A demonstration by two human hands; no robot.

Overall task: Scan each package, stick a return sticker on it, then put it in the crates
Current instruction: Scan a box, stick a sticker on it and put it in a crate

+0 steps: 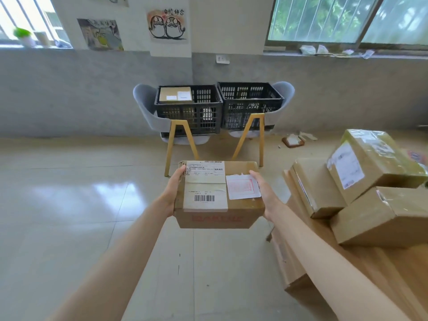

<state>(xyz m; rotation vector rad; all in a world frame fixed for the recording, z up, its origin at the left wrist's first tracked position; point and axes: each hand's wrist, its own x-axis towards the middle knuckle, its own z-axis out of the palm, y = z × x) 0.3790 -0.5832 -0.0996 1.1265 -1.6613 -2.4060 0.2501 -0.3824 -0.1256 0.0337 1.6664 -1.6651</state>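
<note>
Both our hands, left (176, 186) and right (262, 189), grip the stickered package (217, 195), facing the crates (188, 107); one box is already in, three packages (361, 181) wait.

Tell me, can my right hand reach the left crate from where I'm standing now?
Probably not. The right hand grips the package together with the left hand, and the left crate sits on a chair well across open floor. You'd likely have to walk closer.
</note>
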